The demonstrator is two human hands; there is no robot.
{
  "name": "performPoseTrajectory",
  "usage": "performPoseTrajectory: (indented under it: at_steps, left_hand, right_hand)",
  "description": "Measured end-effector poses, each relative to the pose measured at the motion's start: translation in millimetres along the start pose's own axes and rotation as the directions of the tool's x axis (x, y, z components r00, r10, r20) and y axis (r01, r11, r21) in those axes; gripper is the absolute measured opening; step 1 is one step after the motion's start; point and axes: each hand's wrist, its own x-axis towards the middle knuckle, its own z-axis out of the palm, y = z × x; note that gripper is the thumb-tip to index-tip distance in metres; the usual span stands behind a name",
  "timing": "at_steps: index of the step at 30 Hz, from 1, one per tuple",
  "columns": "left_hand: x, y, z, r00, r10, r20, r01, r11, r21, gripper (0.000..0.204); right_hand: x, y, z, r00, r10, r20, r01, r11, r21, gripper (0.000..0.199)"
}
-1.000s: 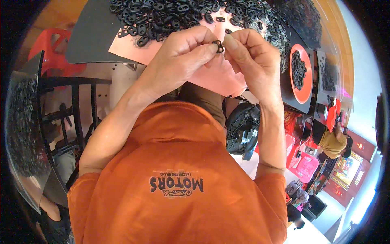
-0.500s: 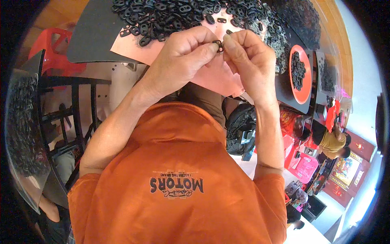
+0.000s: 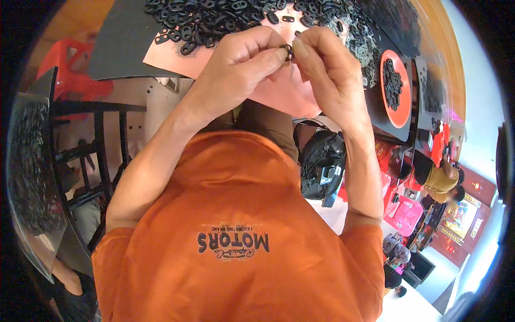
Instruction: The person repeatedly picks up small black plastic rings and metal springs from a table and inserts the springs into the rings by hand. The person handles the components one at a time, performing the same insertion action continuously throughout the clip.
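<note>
Above my lap, both hands meet at one small black plastic piece with holes, which looks like a two-hole cord lock. My left hand pinches it between thumb and forefinger. From the other side, the closed thumb and fingers of my right hand press against its right edge; whether they hold a second small part is hidden. Just beyond the hands, a heap of similar black cord locks covers the far part of a pink sheet. One loose cord lock lies apart from the heap.
Right of the heap lie many small greyish parts, too fine to make out. An orange plate of black pieces stands at the table's right. A black bag is below the table edge. A red stool is at left. People are at far right.
Both hands stay together on the small black piece, with only slight finger movement. The view has shifted a little, so the heap and table sit higher.
</note>
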Motion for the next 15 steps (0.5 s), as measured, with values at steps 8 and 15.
performPoseTrajectory:
  at_steps: [8, 15]
  left_hand:
    - [-1.6, 15.8, 2.7, 0.998, -0.067, 0.014, 0.067, 0.998, -0.007, 0.015]
    - [-1.1, 23.6, 6.8, 1.000, -0.025, 0.019, 0.022, 0.991, 0.131, 0.014]
  right_hand:
    - [1.7, -7.9, 0.6, 0.999, 0.006, -0.046, -0.007, 0.999, -0.034, 0.018]
    - [-0.5, -26.0, -15.8, 1.000, -0.015, 0.000, 0.015, 0.996, -0.091, 0.018]
